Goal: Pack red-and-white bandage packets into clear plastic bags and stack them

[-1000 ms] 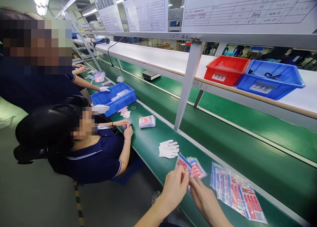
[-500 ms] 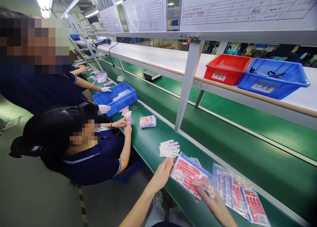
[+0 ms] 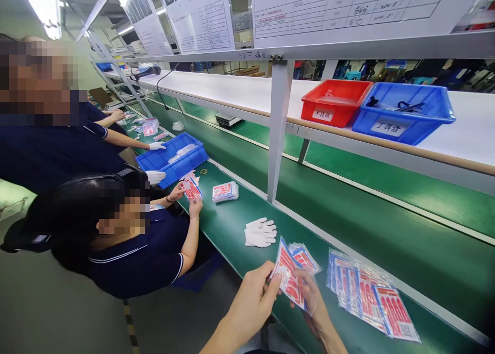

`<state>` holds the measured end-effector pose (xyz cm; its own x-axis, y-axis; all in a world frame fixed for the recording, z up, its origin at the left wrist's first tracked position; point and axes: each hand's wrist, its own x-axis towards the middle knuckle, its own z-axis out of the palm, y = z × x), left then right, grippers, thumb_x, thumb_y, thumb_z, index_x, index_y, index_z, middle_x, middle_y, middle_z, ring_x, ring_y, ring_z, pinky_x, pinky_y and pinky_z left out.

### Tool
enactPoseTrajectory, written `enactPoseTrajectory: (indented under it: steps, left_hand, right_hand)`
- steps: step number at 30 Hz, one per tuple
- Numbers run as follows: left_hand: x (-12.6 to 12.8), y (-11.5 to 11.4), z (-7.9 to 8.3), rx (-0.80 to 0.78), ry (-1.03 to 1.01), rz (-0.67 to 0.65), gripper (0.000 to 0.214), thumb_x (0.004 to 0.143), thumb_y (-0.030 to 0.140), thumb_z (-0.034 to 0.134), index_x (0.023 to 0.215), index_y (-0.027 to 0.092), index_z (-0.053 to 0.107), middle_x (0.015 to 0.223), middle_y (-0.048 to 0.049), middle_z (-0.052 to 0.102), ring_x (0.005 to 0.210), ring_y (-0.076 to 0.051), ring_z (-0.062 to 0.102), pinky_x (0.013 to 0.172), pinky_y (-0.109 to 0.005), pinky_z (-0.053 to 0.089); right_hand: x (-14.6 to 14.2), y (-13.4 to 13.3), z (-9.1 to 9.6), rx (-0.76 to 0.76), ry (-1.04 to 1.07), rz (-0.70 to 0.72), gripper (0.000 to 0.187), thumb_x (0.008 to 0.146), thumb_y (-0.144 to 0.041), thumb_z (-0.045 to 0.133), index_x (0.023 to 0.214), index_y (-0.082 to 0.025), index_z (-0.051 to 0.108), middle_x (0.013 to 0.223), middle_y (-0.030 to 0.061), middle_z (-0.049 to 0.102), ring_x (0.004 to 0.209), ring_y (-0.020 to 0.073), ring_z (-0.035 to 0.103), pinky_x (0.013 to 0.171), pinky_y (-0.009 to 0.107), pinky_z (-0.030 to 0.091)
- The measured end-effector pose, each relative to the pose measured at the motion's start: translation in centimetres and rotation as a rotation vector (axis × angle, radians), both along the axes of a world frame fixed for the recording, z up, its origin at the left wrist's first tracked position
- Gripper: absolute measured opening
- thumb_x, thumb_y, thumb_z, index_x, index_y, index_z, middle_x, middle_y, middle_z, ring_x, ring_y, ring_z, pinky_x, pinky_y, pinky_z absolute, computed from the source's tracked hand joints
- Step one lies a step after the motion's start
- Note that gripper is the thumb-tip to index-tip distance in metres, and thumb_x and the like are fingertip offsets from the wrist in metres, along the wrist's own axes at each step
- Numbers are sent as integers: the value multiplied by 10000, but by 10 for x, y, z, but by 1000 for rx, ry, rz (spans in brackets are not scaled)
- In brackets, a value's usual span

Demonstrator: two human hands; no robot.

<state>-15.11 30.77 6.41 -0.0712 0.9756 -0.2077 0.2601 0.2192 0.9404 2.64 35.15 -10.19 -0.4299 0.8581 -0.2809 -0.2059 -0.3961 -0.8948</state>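
Note:
My left hand [image 3: 255, 300] pinches the left edge of a red, white and blue printed packet [image 3: 288, 276] in clear plastic. On the packet's right side, my right hand [image 3: 313, 297] grips it too, with its fingers partly behind the plastic. The packet is tilted and slightly bent above the green bench. Just behind it lies a small pile of similar packets [image 3: 305, 258]. To the right, an overlapping row of packets [image 3: 367, 292] is fanned out on the bench. A pair of white gloves [image 3: 261, 233] lies beyond my left hand.
A seated co-worker [image 3: 143, 251] holds another packet [image 3: 191, 189] at left, near a stack of packets [image 3: 225, 191]. Gloved hands of a standing person hold a blue crate [image 3: 154, 161]. A metal post [image 3: 278, 132] rises behind the bench; red [image 3: 334, 104] and blue [image 3: 404, 112] bins sit on the shelf.
My hands have come closer together, and the packet between them is now turned more upright and bent. The seated co-worker's packet now faces more toward me. The whole view has shifted slightly.

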Motion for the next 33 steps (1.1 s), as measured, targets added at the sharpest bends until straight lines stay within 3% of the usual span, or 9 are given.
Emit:
enactPoseTrajectory:
  steps: [4,8,14,17,19,22,25,28,33]
  left_hand:
    - [0,5,-5,-57,-107,23,333,991,485,478,948,187,618,794,-19,648,712,-169,656,589,-217,538]
    - [-3,4,-11,-53,-54,14,325,994,465,469,851,198,586,750,7,612,691,-154,631,592,-213,539]
    - [-23,7,-25,-117,-155,-12,245,946,406,562,922,173,634,842,-20,641,718,-149,617,626,-238,566]
    - [-34,14,-35,-178,-334,4,349,910,450,626,1076,144,649,957,-74,683,836,-201,660,640,-271,590]
    - [-36,17,-41,-192,-385,7,417,908,482,635,1116,121,663,951,-89,709,804,-196,665,631,-275,582]
    - [-29,18,-47,-201,-426,17,429,897,486,657,1093,107,692,901,-85,737,730,-181,661,627,-290,578]
    - [-22,14,-49,-212,-483,78,400,896,470,659,1092,123,688,879,-71,743,706,-185,670,618,-301,582]
    - [-21,10,-48,-225,-504,88,357,887,431,676,1064,122,692,851,-62,733,671,-167,652,591,-273,557]
    - [-24,7,-50,-251,-514,47,312,862,346,700,1067,111,703,890,-72,746,690,-151,646,609,-245,522]
  right_hand:
    - [-5,3,-10,13,2,-2,671,623,-839,677,947,-251,668,756,34,713,501,202,625,442,345,543]
    - [-2,6,-8,22,5,18,556,671,-711,755,987,-260,682,992,79,780,821,288,745,723,419,618]
    - [6,15,19,221,-269,37,485,753,-672,707,961,-235,728,1071,100,771,946,319,718,845,427,585]
    - [6,17,32,267,-360,73,385,790,-581,723,958,-235,747,1013,74,774,905,285,713,813,369,580]
    - [5,16,35,316,-397,70,339,798,-545,727,922,-229,733,943,57,764,846,263,710,767,344,582]
    - [-1,13,29,398,-444,-58,323,773,-515,748,886,-219,689,909,52,742,844,261,708,783,358,593]
    - [-8,6,20,400,-488,-149,404,748,-501,771,1021,-211,700,1072,97,745,997,296,712,894,413,596]
    - [-12,0,16,373,-472,-111,494,782,-500,751,1180,-211,705,1244,132,727,1119,317,700,953,435,592]
    - [-9,1,10,528,-526,-65,351,864,-498,687,1108,-267,787,1115,98,807,983,302,761,899,446,623]
